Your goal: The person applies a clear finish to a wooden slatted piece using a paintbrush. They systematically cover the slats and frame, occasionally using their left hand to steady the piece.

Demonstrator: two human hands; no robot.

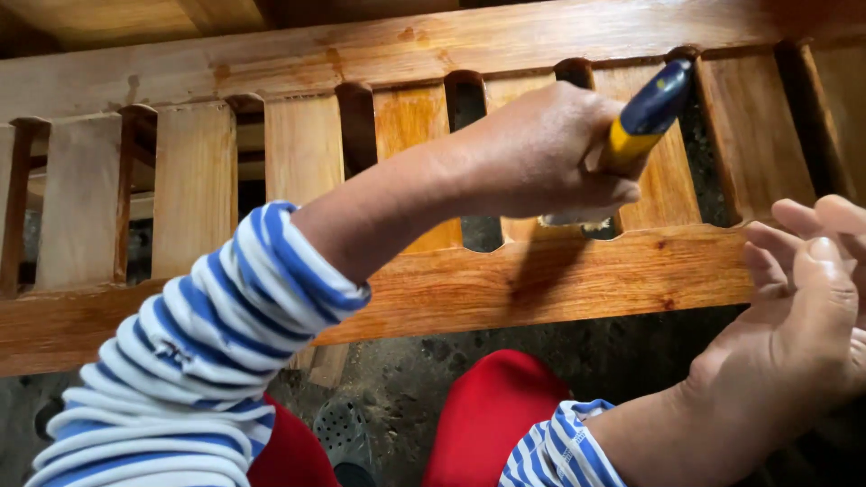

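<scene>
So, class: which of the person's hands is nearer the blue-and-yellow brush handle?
The left hand: it grips the blue-and-yellow brush handle against the varnished wooden slatted frame. The right hand hovers open, lower and to the right, apart from it.

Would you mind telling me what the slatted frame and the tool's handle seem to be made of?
The slatted frame looks like solid wood with a glossy orange-brown coat: visible grain, wet-looking sheen. The handle in the left hand appears to be plastic or rubber, smooth blue over yellow; which one is unclear.
</scene>
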